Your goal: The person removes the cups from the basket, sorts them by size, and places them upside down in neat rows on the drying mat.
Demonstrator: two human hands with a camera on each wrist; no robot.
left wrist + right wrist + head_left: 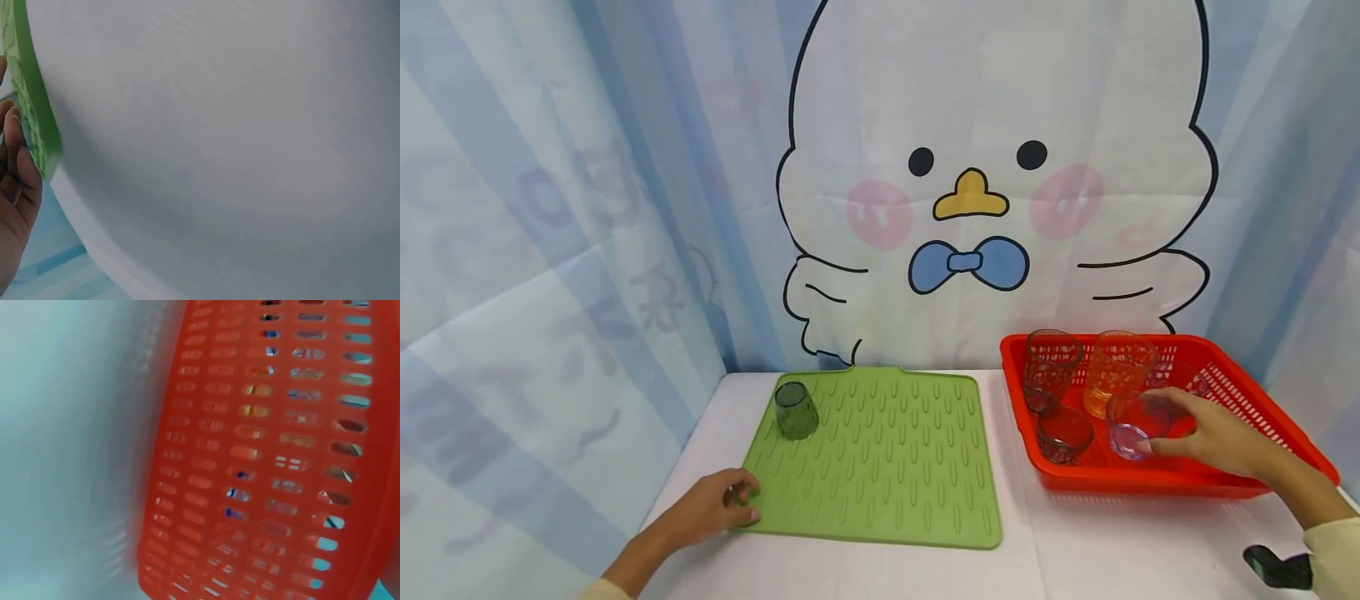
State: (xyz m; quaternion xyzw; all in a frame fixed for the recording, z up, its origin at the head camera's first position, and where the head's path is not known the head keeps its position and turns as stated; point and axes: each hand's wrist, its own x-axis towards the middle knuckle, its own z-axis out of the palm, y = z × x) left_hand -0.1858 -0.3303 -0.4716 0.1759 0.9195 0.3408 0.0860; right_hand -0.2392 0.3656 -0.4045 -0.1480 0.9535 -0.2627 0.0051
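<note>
In the head view my right hand reaches into a red basket. Its thumb and fingers grip a clear glass with a purplish tint by its sides. Close to that glass stand an orange-tinted glass, a tall dark-tinted glass and a short dark one. My left hand hangs at the lower left edge of a green ridged mat, fingers loosely curled and holding nothing. On the mat's far left part sits a green-grey glass, upside down.
The mat and basket stand side by side on a white-covered table. Behind them hangs a curtain with a cartoon bird, and it also closes off the left side. The basket's slotted wall fills much of the right wrist view.
</note>
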